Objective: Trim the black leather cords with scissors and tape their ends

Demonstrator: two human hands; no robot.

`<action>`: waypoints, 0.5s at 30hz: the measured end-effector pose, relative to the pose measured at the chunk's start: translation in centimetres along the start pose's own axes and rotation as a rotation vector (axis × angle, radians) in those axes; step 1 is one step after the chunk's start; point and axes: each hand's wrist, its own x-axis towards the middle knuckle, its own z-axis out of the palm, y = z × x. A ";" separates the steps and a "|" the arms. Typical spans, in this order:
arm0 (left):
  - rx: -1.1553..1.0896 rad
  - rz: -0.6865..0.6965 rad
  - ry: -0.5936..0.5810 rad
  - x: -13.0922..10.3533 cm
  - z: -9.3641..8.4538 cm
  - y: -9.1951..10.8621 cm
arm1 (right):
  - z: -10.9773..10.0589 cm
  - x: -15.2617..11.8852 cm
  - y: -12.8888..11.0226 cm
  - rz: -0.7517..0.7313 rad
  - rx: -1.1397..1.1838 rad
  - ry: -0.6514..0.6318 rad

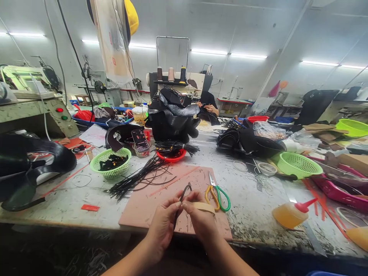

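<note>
Both my hands meet over the pink board, pinching a thin black strap that bends into a small loop above my fingertips. One end of the strap runs down past the fingers of my left hand. The fingers of my right hand are closed on the strap too. A beige band shows beside my right hand; whether it touches the fingers, I cannot tell. Scissors with one yellow and one green handle lie just right of it. A bundle of black straps spreads at the board's left.
A green basket of small black parts stands left, near a phone. Behind is a red bowl. A glue bottle and another green basket are right. Black leather pieces surround the workspace. A co-worker sits beyond.
</note>
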 end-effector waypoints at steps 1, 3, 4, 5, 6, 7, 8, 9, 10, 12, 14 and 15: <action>-0.004 0.000 -0.002 0.0 0.0 0.0 | 0.1 0.0 0.0 -0.003 0.001 -0.003; -0.009 -0.001 -0.004 0.0 0.0 0.1 | 0.0 0.0 0.0 -0.020 -0.018 -0.009; -0.010 0.000 -0.006 0.0 0.0 0.1 | -0.1 -0.1 0.0 -0.034 -0.038 -0.013; -0.010 0.000 -0.006 0.1 -0.1 0.1 | -0.2 -0.1 0.0 -0.052 -0.066 -0.017; -0.011 0.001 -0.003 0.1 -0.1 0.1 | -0.4 -0.2 0.0 -0.074 -0.100 -0.021; -0.010 0.002 -0.003 0.2 -0.2 0.1 | -0.5 -0.2 -0.1 -0.098 -0.133 -0.026; -0.007 0.003 -0.002 0.2 -0.2 0.1 | -0.6 -0.2 -0.2 -0.120 -0.160 -0.032; -0.003 0.002 -0.004 0.3 -0.2 0.0 | -0.7 -0.2 -0.3 -0.137 -0.180 -0.037; 0.000 0.003 -0.009 0.3 -0.2 0.0 | -0.7 -0.2 -0.3 -0.146 -0.192 -0.039; 0.014 0.003 -0.025 0.2 -0.2 0.0 | -0.6 -0.1 -0.4 -0.152 -0.198 -0.025; 0.029 0.005 -0.034 0.1 -0.1 0.0 | -0.4 0.1 -0.4 -0.154 -0.206 0.004; 0.036 0.009 -0.036 0.1 0.0 0.0 | -0.3 0.1 -0.4 -0.157 -0.212 0.015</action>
